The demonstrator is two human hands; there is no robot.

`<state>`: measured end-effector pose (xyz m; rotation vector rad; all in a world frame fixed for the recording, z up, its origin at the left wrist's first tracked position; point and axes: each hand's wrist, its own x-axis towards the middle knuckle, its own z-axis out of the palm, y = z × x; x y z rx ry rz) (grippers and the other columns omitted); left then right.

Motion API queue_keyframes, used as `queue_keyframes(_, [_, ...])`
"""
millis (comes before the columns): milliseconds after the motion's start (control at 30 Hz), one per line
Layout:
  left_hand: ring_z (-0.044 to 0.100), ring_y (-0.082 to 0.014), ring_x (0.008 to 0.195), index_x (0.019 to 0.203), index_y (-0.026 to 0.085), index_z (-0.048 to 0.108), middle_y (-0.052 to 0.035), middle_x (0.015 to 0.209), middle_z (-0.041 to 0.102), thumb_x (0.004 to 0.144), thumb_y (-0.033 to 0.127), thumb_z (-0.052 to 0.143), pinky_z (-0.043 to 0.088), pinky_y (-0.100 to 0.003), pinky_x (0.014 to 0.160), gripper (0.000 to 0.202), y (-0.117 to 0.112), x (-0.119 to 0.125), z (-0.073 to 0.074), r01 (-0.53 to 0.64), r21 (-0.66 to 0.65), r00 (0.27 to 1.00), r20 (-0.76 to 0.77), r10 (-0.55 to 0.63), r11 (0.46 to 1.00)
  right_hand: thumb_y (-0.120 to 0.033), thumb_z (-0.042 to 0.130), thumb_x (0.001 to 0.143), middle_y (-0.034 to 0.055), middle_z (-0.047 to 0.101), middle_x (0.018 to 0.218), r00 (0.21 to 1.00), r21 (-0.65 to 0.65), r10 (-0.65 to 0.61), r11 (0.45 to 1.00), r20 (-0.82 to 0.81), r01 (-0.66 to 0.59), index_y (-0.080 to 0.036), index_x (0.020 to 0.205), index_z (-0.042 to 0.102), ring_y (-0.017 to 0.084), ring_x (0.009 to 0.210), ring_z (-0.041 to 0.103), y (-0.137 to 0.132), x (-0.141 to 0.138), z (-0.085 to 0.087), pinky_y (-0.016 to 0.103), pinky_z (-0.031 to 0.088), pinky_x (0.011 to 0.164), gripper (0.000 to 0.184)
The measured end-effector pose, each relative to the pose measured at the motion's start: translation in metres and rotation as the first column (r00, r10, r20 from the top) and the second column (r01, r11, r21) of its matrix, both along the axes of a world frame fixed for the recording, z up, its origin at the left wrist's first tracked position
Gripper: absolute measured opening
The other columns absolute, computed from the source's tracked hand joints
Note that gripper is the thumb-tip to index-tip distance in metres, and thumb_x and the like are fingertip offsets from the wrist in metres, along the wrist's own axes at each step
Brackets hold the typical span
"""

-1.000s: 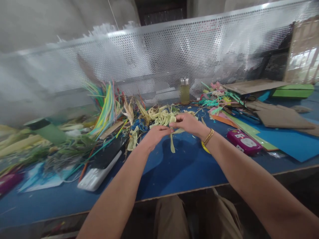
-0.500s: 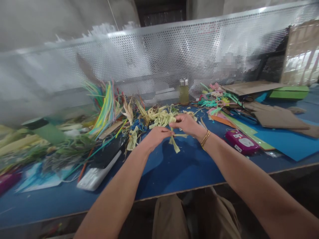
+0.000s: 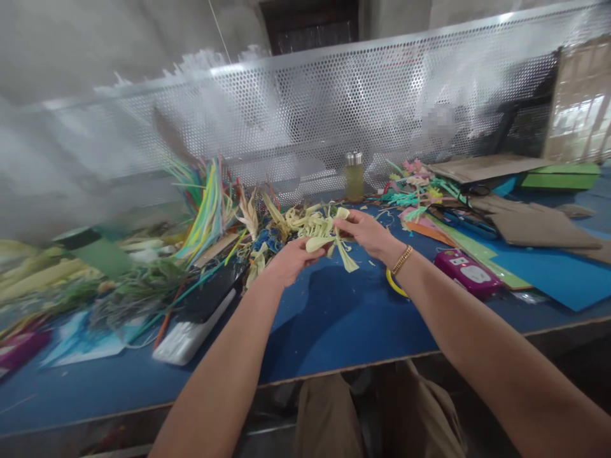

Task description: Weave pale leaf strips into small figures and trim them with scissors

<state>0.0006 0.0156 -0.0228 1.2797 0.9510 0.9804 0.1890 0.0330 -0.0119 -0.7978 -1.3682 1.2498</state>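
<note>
Between my hands is a pale green, ribbon-like corn husk piece (image 3: 348, 256) with several strips fanning out from a middle point. My left hand (image 3: 296, 259) pinches a broad strip on its left side. Fingers of my right hand (image 3: 361, 230) are closed on its upper right part, and a gold bracelet (image 3: 402, 260) circles that wrist. Just behind the held piece lies a heap of similar pale husk strips (image 3: 308, 222). Below my hands is the blue tabletop (image 3: 324, 324). My fingertips are partly hidden by the husk.
A bundle of coloured stems (image 3: 207, 203) and dry husks (image 3: 249, 215) stand at left, near a black and white box-shaped object (image 3: 191, 324). A jar (image 3: 354, 178) stands at the back. At right are a purple device (image 3: 468, 272), a yellow ring (image 3: 395, 284) and brown cardboard (image 3: 539, 222).
The husk piece has turned and its strips now spread wider, with a broad one toward the left. My hands have moved slightly apart. The yellow ring now shows beside my right wrist.
</note>
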Motion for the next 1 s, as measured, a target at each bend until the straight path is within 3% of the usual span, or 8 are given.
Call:
queue_keyframes(133, [0.064,-0.0198,0.093,0.093,0.017,0.076,-0.0079,0.100,0.073,0.053,0.019,0.086,0.045,-0.033,0.090,0.041,-0.007,0.013,-0.002,-0.042,0.157,0.999,0.014,0.040,0.987,-0.044,0.077,0.066,0.0002,0.064,0.073,1.000,0.026,0.000,1.000,0.012,0.000,-0.019,0.075,0.063,0.011,0.064,0.055,-0.003,-0.003,-0.002,0.026,0.049,0.064,0.031])
queue_keyframes(267, [0.063,-0.0190,0.081,0.084,0.018,0.076,-0.0048,0.084,0.073,0.054,0.023,0.086,0.048,-0.034,0.080,0.033,-0.009,0.017,-0.001,-0.161,0.226,0.986,-0.008,0.167,0.961,-0.047,0.076,0.067,0.0006,0.064,0.072,1.000,0.053,-0.002,0.999,0.025,0.000,-0.018,0.074,0.064,0.011,0.066,0.056,-0.004,-0.006,-0.004,0.026,0.048,0.064,0.032])
queue_keyframes(433, [0.062,-0.0168,0.078,0.080,0.018,0.074,-0.0032,0.083,0.072,0.056,0.025,0.085,0.049,-0.031,0.076,0.027,-0.007,0.015,-0.002,-0.200,0.298,0.978,0.003,0.209,0.933,-0.048,0.076,0.068,-0.0002,0.062,0.069,0.999,0.022,-0.044,0.999,0.021,0.043,-0.018,0.071,0.062,0.011,0.064,0.054,-0.005,-0.007,-0.003,0.025,0.045,0.062,0.033])
queue_keyframes(633, [0.062,-0.0142,0.073,0.089,0.018,0.071,-0.0031,0.082,0.069,0.061,0.027,0.082,0.048,-0.025,0.064,0.032,-0.006,0.015,0.002,-0.204,0.147,0.955,0.249,0.163,0.968,-0.049,0.072,0.073,0.0006,0.062,0.071,0.998,0.006,-0.001,1.000,0.059,0.000,-0.018,0.079,0.064,0.010,0.061,0.053,-0.006,-0.004,0.001,0.025,0.041,0.058,0.032])
queue_keyframes(733, [0.059,-0.0105,0.067,0.082,0.015,0.070,-0.0027,0.075,0.066,0.062,0.023,0.081,0.043,-0.019,0.055,0.024,-0.006,0.016,0.005,-0.213,0.066,0.915,0.363,0.176,0.975,-0.044,0.074,0.071,-0.0014,0.058,0.066,0.996,0.042,0.029,0.999,0.087,-0.033,-0.017,0.077,0.064,0.009,0.058,0.049,-0.006,-0.004,0.001,0.025,0.041,0.058,0.030])
queue_keyframes(1000, [0.053,-0.0062,0.061,0.074,0.013,0.066,-0.0002,0.068,0.060,0.061,0.021,0.082,0.035,-0.016,0.049,0.023,-0.006,0.017,0.006,-0.194,0.009,0.907,0.383,0.176,0.981,-0.041,0.073,0.069,-0.0015,0.058,0.065,0.991,0.072,0.035,0.996,0.133,-0.044,-0.017,0.073,0.063,0.009,0.059,0.049,-0.005,-0.005,-0.001,0.025,0.041,0.059,0.026])
